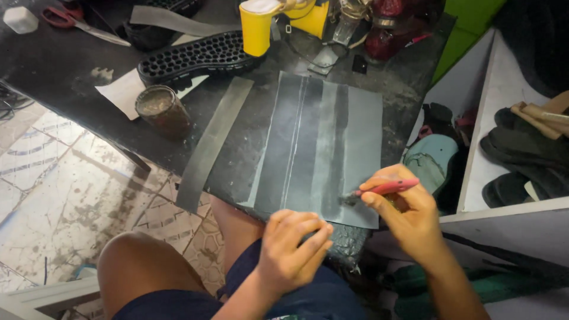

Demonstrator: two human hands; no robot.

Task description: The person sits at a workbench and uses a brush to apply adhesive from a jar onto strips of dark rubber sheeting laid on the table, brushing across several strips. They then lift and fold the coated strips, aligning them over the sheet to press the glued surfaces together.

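My right hand pinches the red brush, bristles on the grey sheet's near edge; left hand curled, pressing that edge; sheet's long axis runs straight away from me.

Soft daylight, brightest on the tiled floor at left; a dull sheen on the dark sheet; hands slightly blurred.

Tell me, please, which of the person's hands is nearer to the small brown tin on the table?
Left. The left hand rests at the sheet's near edge, below and right of the tin; the right hand, holding a red brush, is farther right.
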